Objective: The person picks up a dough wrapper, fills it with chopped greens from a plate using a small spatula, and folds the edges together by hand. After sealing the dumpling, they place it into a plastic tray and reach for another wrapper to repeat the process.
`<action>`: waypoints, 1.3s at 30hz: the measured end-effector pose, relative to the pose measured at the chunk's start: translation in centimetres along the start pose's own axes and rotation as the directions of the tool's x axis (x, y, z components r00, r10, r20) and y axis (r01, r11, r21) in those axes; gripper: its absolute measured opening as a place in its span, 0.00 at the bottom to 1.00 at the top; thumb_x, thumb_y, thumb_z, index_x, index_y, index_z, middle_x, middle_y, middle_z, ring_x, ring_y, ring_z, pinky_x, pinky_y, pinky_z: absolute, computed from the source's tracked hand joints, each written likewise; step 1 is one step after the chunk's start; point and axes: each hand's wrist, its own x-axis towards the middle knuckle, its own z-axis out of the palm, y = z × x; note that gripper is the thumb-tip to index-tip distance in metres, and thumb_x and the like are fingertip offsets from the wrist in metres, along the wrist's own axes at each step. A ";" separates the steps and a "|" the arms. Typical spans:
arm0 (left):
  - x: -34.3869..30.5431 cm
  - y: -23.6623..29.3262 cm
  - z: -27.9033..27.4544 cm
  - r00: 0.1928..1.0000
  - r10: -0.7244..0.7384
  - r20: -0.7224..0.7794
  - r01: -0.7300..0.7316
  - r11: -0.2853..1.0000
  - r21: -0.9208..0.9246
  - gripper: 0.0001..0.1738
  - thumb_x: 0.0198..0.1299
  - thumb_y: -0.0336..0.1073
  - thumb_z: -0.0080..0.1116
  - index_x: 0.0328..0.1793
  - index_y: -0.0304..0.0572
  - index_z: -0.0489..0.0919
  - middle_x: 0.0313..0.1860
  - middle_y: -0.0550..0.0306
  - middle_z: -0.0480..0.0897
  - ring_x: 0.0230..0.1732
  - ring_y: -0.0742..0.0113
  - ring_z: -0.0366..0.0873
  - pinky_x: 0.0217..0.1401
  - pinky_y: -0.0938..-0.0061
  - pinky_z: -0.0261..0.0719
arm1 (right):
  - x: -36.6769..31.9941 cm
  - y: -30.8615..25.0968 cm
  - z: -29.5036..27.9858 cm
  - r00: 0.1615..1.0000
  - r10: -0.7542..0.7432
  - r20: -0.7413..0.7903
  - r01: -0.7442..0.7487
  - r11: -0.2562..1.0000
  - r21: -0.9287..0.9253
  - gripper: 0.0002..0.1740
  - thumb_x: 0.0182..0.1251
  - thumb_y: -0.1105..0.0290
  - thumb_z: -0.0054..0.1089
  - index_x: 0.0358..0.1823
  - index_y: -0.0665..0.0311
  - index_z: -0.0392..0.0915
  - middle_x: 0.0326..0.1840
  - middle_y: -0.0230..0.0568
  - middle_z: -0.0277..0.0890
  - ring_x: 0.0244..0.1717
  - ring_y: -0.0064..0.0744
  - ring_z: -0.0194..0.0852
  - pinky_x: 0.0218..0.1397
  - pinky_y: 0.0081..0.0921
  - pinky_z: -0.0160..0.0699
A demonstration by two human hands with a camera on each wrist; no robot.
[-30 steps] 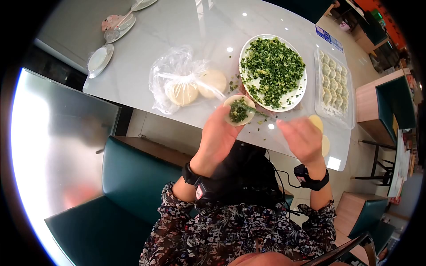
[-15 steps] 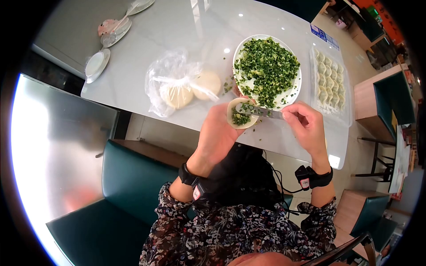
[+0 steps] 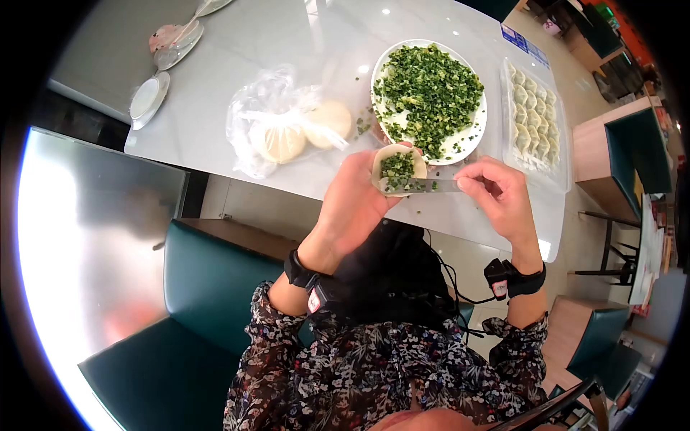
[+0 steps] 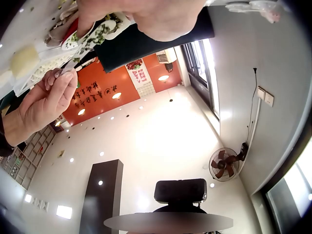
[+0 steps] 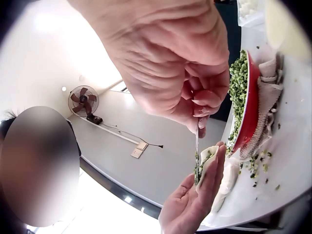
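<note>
My left hand (image 3: 352, 205) cups a round dough wrapper (image 3: 384, 155) at the table's near edge, with chopped green filling (image 3: 397, 171) on it. Between the thumb and fingers of my right hand (image 3: 502, 197) is a thin flat metal blade (image 3: 444, 185); its far end lies over the wrapper's near side, against the filling. In the right wrist view the blade (image 5: 197, 146) hangs down to the wrapper (image 5: 209, 168), which rests on the left hand's fingers (image 5: 217, 170). The left wrist view shows the right hand (image 4: 46, 100) beyond the left (image 4: 156, 17).
A plate (image 3: 466, 152) heaped with chopped greens stands just beyond my hands. At right is a clear tray (image 3: 559, 176) of folded dumplings. A plastic bag (image 3: 244, 133) with pale dough rounds (image 3: 330, 122) lies left; dishes (image 3: 149, 100) stand far left. Crumbs lie near the plate.
The blade has swung from a slant, then across the filling, to the wrapper's near side. My right hand, blurred and pulled back at first, has moved up beside the wrapper.
</note>
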 end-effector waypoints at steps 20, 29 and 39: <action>-0.2 0.2 0.6 1.000 0.004 -0.019 -0.004 1.000 -0.018 0.34 0.81 0.42 0.26 0.79 0.20 0.64 0.77 0.35 0.73 0.79 0.47 0.70 0.85 0.55 0.64 | -0.4 0.6 0.2 0.991 0.074 -0.108 -0.069 0.997 0.044 0.05 0.74 0.76 0.66 0.42 0.72 0.86 0.36 0.31 0.82 0.35 0.16 0.73 0.38 0.17 0.71; 0.1 0.0 0.4 1.000 -0.001 -0.008 0.001 1.000 -0.024 0.33 0.81 0.42 0.27 0.79 0.21 0.66 0.76 0.37 0.74 0.78 0.49 0.71 0.85 0.57 0.65 | -0.7 0.8 0.2 0.986 0.055 -0.158 -0.047 0.997 0.054 0.05 0.74 0.76 0.66 0.43 0.72 0.86 0.35 0.29 0.80 0.34 0.15 0.72 0.36 0.17 0.70; 0.8 -0.3 -1.0 0.998 0.013 0.064 -0.011 0.999 -0.038 0.30 0.83 0.45 0.36 0.75 0.25 0.70 0.74 0.43 0.76 0.74 0.53 0.73 0.80 0.55 0.70 | -1.4 1.9 1.1 0.982 0.033 -0.188 -0.036 0.999 -0.015 0.05 0.73 0.74 0.67 0.41 0.69 0.86 0.32 0.28 0.78 0.31 0.15 0.69 0.33 0.18 0.66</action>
